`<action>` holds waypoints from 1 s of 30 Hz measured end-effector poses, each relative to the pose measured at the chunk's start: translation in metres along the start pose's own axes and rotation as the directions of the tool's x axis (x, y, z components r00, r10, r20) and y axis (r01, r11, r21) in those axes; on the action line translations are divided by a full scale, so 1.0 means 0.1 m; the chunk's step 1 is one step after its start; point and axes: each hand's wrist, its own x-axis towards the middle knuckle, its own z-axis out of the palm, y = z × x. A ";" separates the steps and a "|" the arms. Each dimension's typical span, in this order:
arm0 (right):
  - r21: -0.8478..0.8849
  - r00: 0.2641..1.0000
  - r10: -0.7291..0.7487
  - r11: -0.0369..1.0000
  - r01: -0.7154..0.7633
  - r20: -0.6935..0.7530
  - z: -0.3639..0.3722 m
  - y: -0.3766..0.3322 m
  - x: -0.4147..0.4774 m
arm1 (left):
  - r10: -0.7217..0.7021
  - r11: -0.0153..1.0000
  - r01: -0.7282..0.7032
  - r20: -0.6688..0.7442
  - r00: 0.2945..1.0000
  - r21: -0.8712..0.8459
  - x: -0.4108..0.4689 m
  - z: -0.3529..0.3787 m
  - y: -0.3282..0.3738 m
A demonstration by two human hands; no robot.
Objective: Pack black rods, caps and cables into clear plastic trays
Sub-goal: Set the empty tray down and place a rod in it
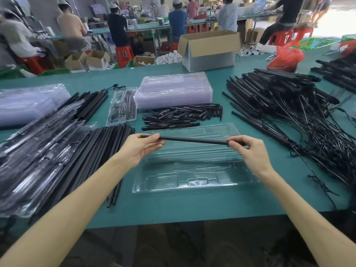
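Rod (192,140) is up in the air, roughly level, over the far half of the open tray (192,183). Not touching it as far as I can tell.

Handling, my read:
- Rod looks thin, straight and stiff, and probably light. Smooth black finish, so likely a bit slick in bare fingers.
- Holding it at both ends is right. That keeps it parallel to the tray's long slots and leaves the middle free to drop in first.
- Tray is thin clear plastic, so expect it to flex and skid on the green table (192,207) if the rod gets pushed in hard. Seat it gently, one end then the other.

Grip:
- Left hand (138,149) pinches the rod's left end between thumb and fingertips; the rod's tip pokes out just past the thumb. Other fingers loosely curled below.
- Right hand (248,153) pinches the right end the same way, fingers curled over the top.
- Both are light fingertip pinches, not full-fist grabs.

Tray sits near centre with all its slots unfilled. Short black pieces (181,116), likely the caps, lie just beyond it. Spare rods (109,139) are left, the cable tangle (317,143) right, and the stacked trays (173,91) far centre.
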 end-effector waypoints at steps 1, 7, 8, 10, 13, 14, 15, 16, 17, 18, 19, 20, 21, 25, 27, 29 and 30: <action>-0.044 1.000 0.003 0.999 -0.003 -0.002 0.01 0.03 0.00 | 0.030 0.997 -0.030 -0.005 1.000 0.078 0.00 -0.02 -0.02; -0.230 0.999 0.027 0.973 -0.023 0.016 0.04 0.16 0.02 | 0.175 0.794 -0.173 0.053 0.983 0.583 0.05 -0.18 -0.13; -0.245 1.000 0.014 0.969 -0.008 0.024 0.05 0.16 0.01 | 0.205 0.748 -0.201 0.067 0.976 0.633 0.06 -0.20 -0.14; -0.280 0.999 -0.019 0.960 0.031 0.045 0.08 0.15 0.01 | 0.280 0.584 -0.252 0.100 0.955 0.771 0.08 -0.24 -0.18; -0.372 0.996 -0.058 0.925 0.081 0.072 0.11 0.14 0.01 | 0.333 0.373 -0.296 0.171 0.927 0.879 0.07 -0.26 -0.25; -0.399 0.996 -0.067 0.913 0.087 0.065 0.12 0.15 0.01 | 0.347 0.335 -0.310 0.189 0.918 0.890 0.07 -0.26 -0.28; -0.422 0.996 -0.073 0.902 0.088 0.052 0.12 0.16 0.01 | 0.370 0.277 -0.328 0.214 0.904 0.903 0.06 -0.27 -0.30; -0.440 0.996 -0.075 0.894 0.085 0.040 0.13 0.16 0.01 | 0.395 0.201 -0.344 0.245 0.885 0.917 0.05 -0.26 -0.32; -0.456 0.997 -0.074 0.886 0.079 0.029 0.14 0.17 0.00 | 0.411 0.130 -0.359 0.279 0.868 0.924 0.05 -0.26 -0.34; -0.473 0.997 -0.073 0.878 0.074 0.020 0.15 0.18 0.00 | 0.415 0.091 -0.370 0.303 0.858 0.924 0.04 -0.25 -0.35; -0.491 0.997 -0.074 0.869 0.070 0.012 0.15 0.19 -0.01 | 0.408 0.077 -0.379 0.318 0.856 0.922 0.03 -0.24 -0.36; -0.505 0.997 -0.076 0.860 0.069 0.008 0.16 0.20 -0.01 | 0.399 0.070 -0.384 0.327 0.857 0.921 0.02 -0.22 -0.36; -0.513 0.997 -0.081 0.855 0.074 0.009 0.16 0.21 -0.02 | 0.396 0.054 -0.387 0.336 0.855 0.920 0.01 -0.21 -0.37; -0.515 0.993 -0.115 0.851 0.104 0.011 0.17 0.24 -0.05 | 0.410 -0.041 -0.399 0.379 0.829 0.916 -0.01 -0.17 -0.38; -0.509 0.993 -0.114 0.855 0.099 0.000 0.17 0.25 -0.05 | 0.423 -0.059 -0.412 0.397 0.815 0.909 -0.03 -0.17 -0.39; -0.485 0.994 -0.107 0.870 0.086 -0.016 0.17 0.25 -0.05 | 0.449 -0.065 -0.434 0.415 0.791 0.899 -0.05 -0.17 -0.41; -0.474 0.994 -0.109 0.877 0.084 -0.026 0.17 0.25 -0.05 | 0.460 -0.079 -0.449 0.432 0.776 0.890 -0.05 -0.17 -0.43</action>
